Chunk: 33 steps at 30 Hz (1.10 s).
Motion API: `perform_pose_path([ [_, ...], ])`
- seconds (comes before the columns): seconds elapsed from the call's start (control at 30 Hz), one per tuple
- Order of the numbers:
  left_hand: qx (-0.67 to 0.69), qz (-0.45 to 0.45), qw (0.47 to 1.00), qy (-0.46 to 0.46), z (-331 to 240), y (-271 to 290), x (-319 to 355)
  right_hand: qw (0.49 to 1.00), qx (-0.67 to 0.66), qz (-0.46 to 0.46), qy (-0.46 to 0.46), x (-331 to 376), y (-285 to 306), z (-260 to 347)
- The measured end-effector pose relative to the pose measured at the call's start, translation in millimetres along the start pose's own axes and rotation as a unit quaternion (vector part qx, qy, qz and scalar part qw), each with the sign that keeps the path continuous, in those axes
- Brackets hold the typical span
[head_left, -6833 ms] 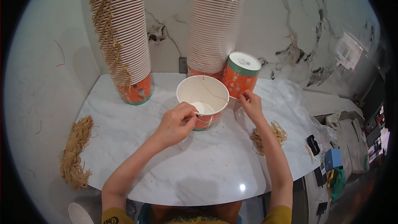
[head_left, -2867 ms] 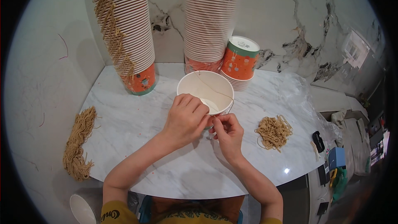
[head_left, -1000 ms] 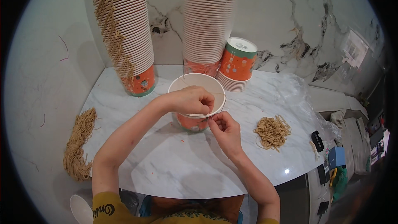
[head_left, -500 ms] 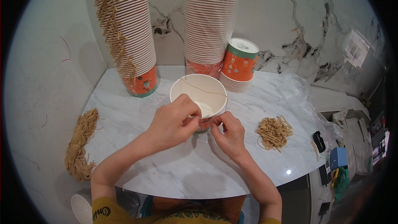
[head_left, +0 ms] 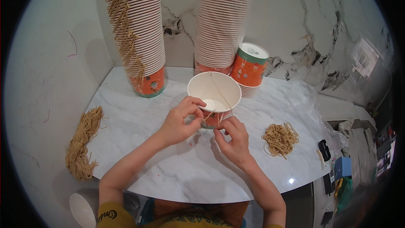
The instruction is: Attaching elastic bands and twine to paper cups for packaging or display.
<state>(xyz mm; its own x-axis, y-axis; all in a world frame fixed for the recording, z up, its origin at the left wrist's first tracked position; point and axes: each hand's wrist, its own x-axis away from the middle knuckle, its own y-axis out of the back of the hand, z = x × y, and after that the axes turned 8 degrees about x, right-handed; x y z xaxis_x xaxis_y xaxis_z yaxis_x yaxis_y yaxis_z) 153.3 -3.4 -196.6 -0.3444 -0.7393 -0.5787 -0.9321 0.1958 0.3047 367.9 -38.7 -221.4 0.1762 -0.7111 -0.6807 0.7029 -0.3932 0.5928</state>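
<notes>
1. While both hands met at the near rim of the open paper cup (head_left: pixel 214 93), the left hand (head_left: pixel 179 122) pinched a thin tan string (head_left: pixel 220 94) against the cup's near-left wall, its fingers closed narrowly on the strand.
2. The right hand (head_left: pixel 233 140) sat just below and right of the cup's base, its fingertips nipped together on what looked like the string's lower end.
3. That string ran up from the fingers and across the cup's mouth toward its far rim, so its long axis lay away from the person, slightly leftward at the far end.
4. The cup stood upright near the middle of the marble table (head_left: pixel 177 173), directly beyond both hands; the left hand was touching it, while the right was only just beside it.
5. Behind the cup rose a tall stack of cups with strings (head_left: pixel 136 33) at back left, orange at its base, and a second tall stack (head_left: pixel 221 25) at back centre.
6. A lidded orange cup (head_left: pixel 249 66) with a green band and pale lid stood on a short pile just right of that stack.
7. A loose bundle of tan strings (head_left: pixel 82 141) lay at the table's left edge, and a smaller tangle (head_left: pixel 280 137) lay to the right of the right hand.
</notes>
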Motion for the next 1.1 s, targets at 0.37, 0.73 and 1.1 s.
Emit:
perform_pose_path([
  [0.37, -0.085, -0.063, 0.994, -0.034, -15, -44, 33, 0.943, -0.280, 0.038, -0.176, 3, -5, -2],
  [0.73, 0.061, -0.089, 0.984, 0.139, -5, -51, 36, 0.953, -0.250, 0.042, -0.168, 7, -5, 2],
  [1.1, 0.339, -0.110, 0.890, 0.283, -17, -57, 8, 0.996, 0.053, -0.056, 0.037, 5, -4, 12],
])
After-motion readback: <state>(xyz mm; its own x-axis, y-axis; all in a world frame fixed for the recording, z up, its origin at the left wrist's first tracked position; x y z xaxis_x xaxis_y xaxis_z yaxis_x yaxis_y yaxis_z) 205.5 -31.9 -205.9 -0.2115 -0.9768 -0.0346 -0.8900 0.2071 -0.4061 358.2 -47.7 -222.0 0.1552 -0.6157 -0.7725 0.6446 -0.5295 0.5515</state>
